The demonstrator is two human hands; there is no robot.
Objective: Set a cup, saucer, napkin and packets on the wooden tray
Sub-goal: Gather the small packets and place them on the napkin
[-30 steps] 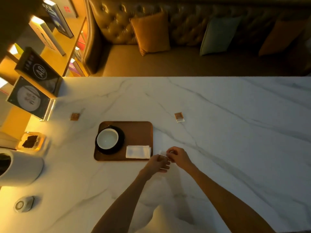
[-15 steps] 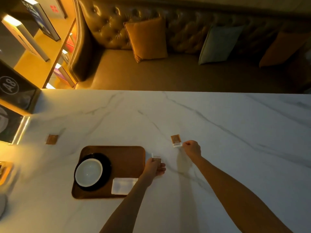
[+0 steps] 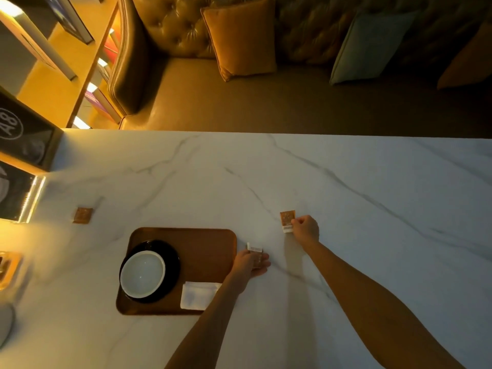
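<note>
Marble table (image 3: 346,235), left hand (image 3: 250,263) grip clamped on packet (image 3: 256,255) beside wooden tray (image 3: 207,246); right hand (image 3: 306,230) grip pinching second packet (image 3: 287,221)

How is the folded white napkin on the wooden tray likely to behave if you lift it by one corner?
The napkin looks thin and flat, so it is probably very light and would likely droop or unfold. Lying loose beside the saucer, it would probably slide easily on the wooden tray.

Both bare forearms reached fwd from the bottom edge. Left hand (image 3: 250,263) lay low, palm half up, fingers curled w/ thumb pressed down in a pinch. Right hand (image 3: 306,229) reached further out, fingertips pinched together, wrist straight.
</note>
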